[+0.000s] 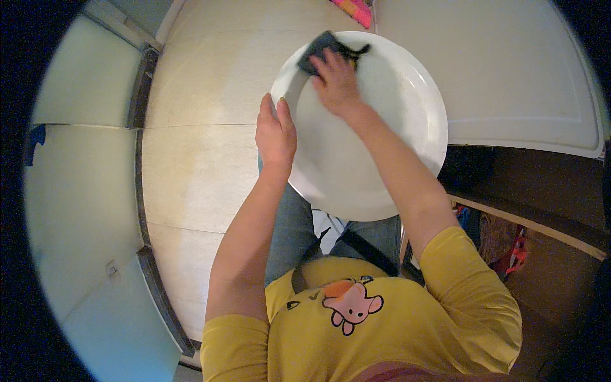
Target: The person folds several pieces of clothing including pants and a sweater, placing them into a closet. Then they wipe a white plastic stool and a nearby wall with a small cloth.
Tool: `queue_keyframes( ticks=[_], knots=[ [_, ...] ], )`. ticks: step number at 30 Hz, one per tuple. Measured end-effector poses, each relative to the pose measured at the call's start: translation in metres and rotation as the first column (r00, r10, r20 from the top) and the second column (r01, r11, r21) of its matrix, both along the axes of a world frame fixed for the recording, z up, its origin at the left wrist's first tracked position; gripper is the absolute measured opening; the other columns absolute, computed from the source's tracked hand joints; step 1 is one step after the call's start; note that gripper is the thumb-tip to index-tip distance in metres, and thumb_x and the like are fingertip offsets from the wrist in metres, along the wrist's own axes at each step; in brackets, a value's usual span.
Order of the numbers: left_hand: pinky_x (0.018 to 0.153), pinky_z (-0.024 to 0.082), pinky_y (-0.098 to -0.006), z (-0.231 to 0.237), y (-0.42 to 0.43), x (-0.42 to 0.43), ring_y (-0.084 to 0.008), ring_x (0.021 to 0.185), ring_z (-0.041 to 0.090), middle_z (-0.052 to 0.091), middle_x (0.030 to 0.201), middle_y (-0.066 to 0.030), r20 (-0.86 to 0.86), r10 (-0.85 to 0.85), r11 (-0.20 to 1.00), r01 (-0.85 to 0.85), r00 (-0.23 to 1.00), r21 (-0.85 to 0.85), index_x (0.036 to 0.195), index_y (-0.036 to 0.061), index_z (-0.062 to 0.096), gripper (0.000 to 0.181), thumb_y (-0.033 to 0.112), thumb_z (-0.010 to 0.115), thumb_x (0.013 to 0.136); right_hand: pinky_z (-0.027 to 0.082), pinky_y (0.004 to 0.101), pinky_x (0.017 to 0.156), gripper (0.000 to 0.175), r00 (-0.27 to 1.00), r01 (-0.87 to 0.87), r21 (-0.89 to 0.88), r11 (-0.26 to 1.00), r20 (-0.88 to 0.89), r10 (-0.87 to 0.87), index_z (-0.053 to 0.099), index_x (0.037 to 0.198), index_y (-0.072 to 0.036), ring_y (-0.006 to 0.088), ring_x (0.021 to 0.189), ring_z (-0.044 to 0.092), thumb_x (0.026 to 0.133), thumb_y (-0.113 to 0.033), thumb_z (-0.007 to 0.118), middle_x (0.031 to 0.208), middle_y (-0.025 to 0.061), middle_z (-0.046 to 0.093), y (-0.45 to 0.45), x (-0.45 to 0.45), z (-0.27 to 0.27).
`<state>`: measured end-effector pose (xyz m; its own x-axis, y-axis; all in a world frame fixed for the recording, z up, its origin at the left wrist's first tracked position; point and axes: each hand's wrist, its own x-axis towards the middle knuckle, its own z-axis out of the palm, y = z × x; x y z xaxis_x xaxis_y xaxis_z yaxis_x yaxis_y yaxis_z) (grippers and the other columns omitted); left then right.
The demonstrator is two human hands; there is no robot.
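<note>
A large round white basin [353, 157] is tilted in front of me, above my thighs, with its inside facing up towards the camera. At its left rim, my left hand [277, 131] grips the edge, thumb on the inner side. Pressed on the upper left part of the inner wall is a dark cloth or scouring pad [317, 52], with a dark strip trailing to the right. My right hand [334, 79] lies on this cloth, fingers spread over it and slightly blurred. A sliver of something teal shows behind the basin beneath my left wrist.
Pale floor tiles [200, 143] stretch along the left, up to frosted panels [86, 191] in dark frames. A white panel with a raised rim [520, 95] is at the right, above a dark brown open shelf [530, 167] holding assorted items. A pink and orange fabric item [355, 10] lies at the top.
</note>
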<state>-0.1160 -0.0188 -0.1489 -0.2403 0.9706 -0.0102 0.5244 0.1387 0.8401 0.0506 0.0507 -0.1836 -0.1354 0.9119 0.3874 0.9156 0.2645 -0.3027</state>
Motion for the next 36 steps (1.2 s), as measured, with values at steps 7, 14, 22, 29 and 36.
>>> queue_keyframes(
  ticks=[7, 14, 22, 29, 36],
  knots=[
    [0.083, 0.047, -0.0468, 0.000, 0.000, -0.001, -0.0443, 0.098, 0.059, 0.061, 0.104, -0.0302, 0.135, 0.068, 0.997, -0.063, 0.988, -0.038, 0.132, -0.0011, 0.043, 0.057, 0.043, 0.041, 0.096, 0.033, 0.0476, 0.105, 0.031, 0.946, -0.321, 0.008, 0.947, -0.042, 0.321, 0.063, 0.113, -0.018, 0.0346, 0.123, 0.044, 0.082, -0.021, 0.060, 0.130, 0.0129, 0.052, -0.029, -0.051, 0.040],
    [0.088, 0.044, -0.0475, 0.005, 0.005, -0.003, -0.0464, 0.103, 0.056, 0.061, 0.105, -0.0308, 0.066, 0.094, 0.995, -0.091, 0.993, -0.048, 0.134, -0.0030, 0.038, 0.058, 0.041, 0.042, 0.097, 0.027, 0.0508, 0.109, 0.044, 0.961, 0.082, -0.041, 0.996, 0.266, -0.068, 0.050, 0.132, -0.020, 0.0336, 0.132, 0.034, 0.089, -0.022, 0.053, 0.143, 0.0115, 0.039, 0.047, 0.021, 0.027],
    [0.091, 0.045, -0.0456, 0.006, 0.004, -0.004, -0.0440, 0.105, 0.057, 0.062, 0.108, -0.0280, 0.107, 0.098, 0.995, -0.094, 0.989, -0.043, 0.132, -0.0034, 0.041, 0.056, 0.041, 0.042, 0.097, 0.028, 0.0508, 0.108, 0.045, 0.949, 0.204, -0.185, 0.961, 0.278, -0.148, 0.047, 0.134, -0.013, 0.0402, 0.130, 0.036, 0.090, -0.022, 0.052, 0.141, 0.0197, 0.040, -0.083, 0.162, 0.011],
    [0.089, 0.047, -0.0445, 0.010, 0.008, -0.005, -0.0429, 0.106, 0.057, 0.060, 0.113, -0.0291, 0.116, 0.074, 0.997, -0.072, 0.990, -0.026, 0.130, -0.0050, 0.044, 0.057, 0.041, 0.041, 0.097, 0.028, 0.0492, 0.109, 0.046, 0.991, 0.087, -0.385, 0.919, 0.125, -0.042, 0.050, 0.132, -0.009, 0.0429, 0.132, 0.033, 0.086, -0.011, 0.056, 0.142, 0.0225, 0.037, -0.240, 0.118, 0.053],
    [0.091, 0.046, -0.0438, 0.005, 0.013, -0.005, -0.0421, 0.107, 0.057, 0.059, 0.115, -0.0289, 0.108, 0.048, 0.997, -0.054, 0.993, 0.054, 0.130, -0.0058, 0.043, 0.055, 0.037, 0.042, 0.097, 0.027, 0.0520, 0.109, 0.039, 0.995, -0.102, -0.496, 0.862, -0.064, 0.081, 0.055, 0.127, -0.013, 0.0385, 0.133, 0.033, 0.090, -0.023, 0.053, 0.141, 0.0173, 0.042, -0.263, 0.016, 0.080]
  ],
)
